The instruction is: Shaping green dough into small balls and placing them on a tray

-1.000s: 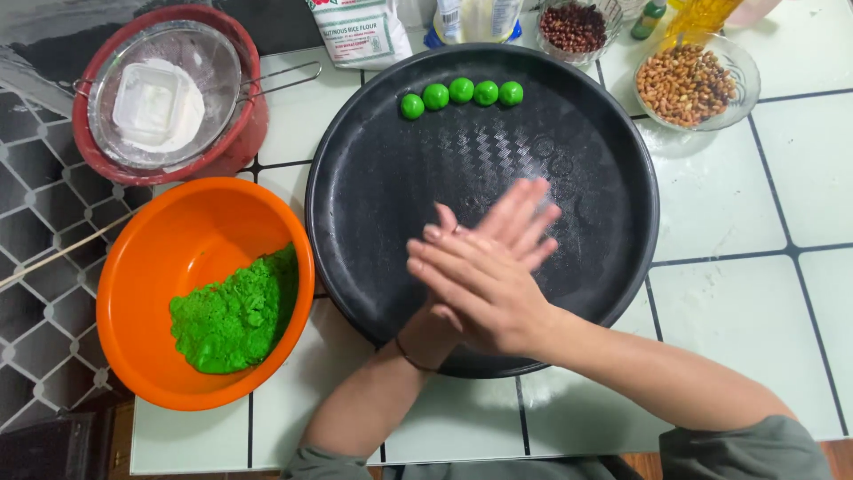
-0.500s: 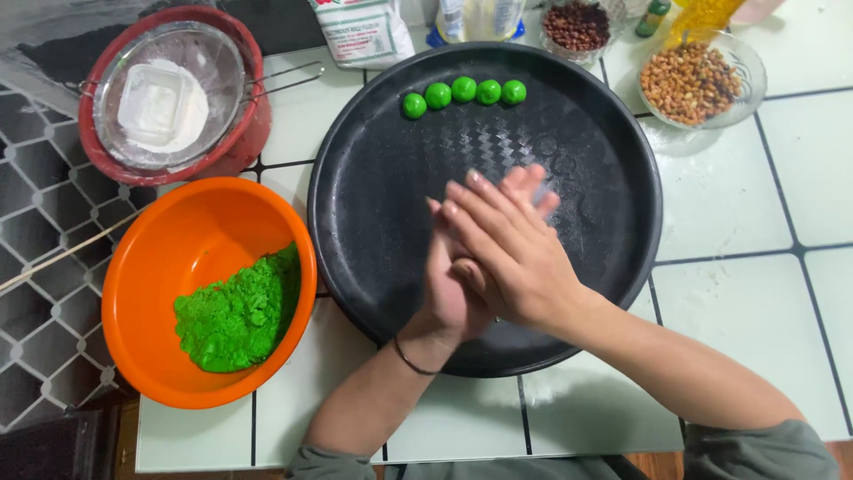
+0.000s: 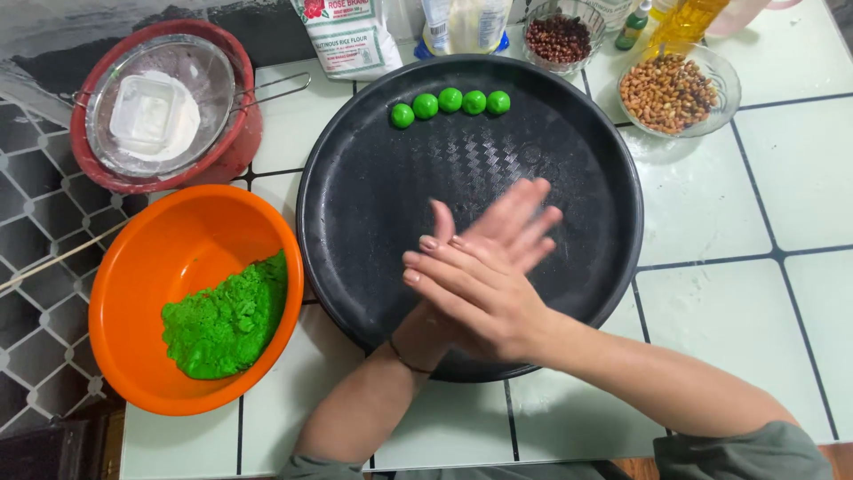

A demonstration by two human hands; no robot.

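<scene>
Rolling between flat palms, I keep my right hand [image 3: 475,293] crossed over my left hand [image 3: 498,227] above the black tray [image 3: 373,204]; whatever they enclose is hidden, so I cannot tell. Light, even pressure suits matching the five green balls [image 3: 450,102].

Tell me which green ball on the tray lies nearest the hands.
The leftmost ball: it sits lowest in the arc of five, closest to the pressed hands; the others curve away rightwards.

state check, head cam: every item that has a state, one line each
left hand: palm pressed under the right, contents hidden
right hand: flat across the left palm
green balls: five, rolled, in a row on the tray
black tray: otherwise bare
orange bowl: part filled with green dough
sieve: resting in the red bowl
peanut bowl: full
</scene>
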